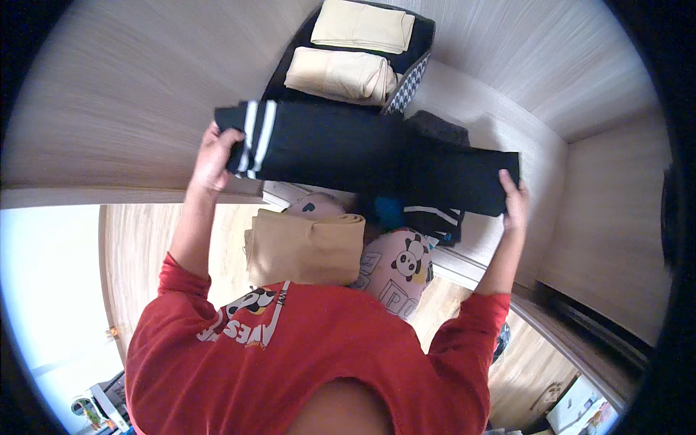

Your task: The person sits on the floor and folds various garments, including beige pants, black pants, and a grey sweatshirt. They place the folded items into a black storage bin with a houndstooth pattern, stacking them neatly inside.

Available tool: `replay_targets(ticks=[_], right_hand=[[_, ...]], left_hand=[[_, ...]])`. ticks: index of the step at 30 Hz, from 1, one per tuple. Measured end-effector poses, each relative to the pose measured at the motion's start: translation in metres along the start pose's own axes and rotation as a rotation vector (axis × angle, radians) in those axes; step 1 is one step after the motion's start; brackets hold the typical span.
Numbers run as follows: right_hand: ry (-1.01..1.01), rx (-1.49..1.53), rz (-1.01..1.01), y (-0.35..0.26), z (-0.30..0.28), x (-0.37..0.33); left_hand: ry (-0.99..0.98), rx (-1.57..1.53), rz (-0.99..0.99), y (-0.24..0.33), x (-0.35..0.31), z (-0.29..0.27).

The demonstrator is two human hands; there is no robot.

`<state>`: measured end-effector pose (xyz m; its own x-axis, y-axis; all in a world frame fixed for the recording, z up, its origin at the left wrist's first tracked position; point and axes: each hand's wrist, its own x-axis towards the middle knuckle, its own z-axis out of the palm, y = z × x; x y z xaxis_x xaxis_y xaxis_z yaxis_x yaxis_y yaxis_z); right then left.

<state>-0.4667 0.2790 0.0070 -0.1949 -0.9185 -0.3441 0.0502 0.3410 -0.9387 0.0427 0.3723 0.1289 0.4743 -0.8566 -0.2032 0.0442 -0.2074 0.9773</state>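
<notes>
Stretched out level between my two hands is a long black garment (333,145), folded into a flat strip, with white stripes near its left end. My left hand (215,154) grips the striped end, thumb on top. The plain right end is pinched in my right hand (514,203), thumb on the front and the other fingers mostly hidden behind. Below the garment, a folded tan cloth (308,246) rests on my lap. Beyond it stands a patterned fabric bin (412,85) holding folded cream garments (344,74) on dark fabric.
Pale wood-grain cupboard walls (145,94) close in on both sides. A dark folded piece (441,127) lies on the shelf (471,98) behind the garment. Another black piece with white stripes (435,217) shows beneath it, close to my knee in pink panda-print trousers (397,272).
</notes>
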Motion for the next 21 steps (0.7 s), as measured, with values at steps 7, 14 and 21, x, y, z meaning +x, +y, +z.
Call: replay_targets(ticks=[7,14,21], right_hand=[[0.153,0.419,-0.290,-0.130,-0.021,-0.073],[0.104,0.541,-0.404,-0.141,-0.028,-0.078],[0.063,0.528,-0.372,-0.133,-0.015,-0.069]], left_hand=[[0.109,-0.187,0.258,0.110,-0.007,-0.011],[0.223,-0.245,0.431,0.158,-0.029,-0.020],[0.305,-0.226,0.446,0.172,-0.044,-0.033]])
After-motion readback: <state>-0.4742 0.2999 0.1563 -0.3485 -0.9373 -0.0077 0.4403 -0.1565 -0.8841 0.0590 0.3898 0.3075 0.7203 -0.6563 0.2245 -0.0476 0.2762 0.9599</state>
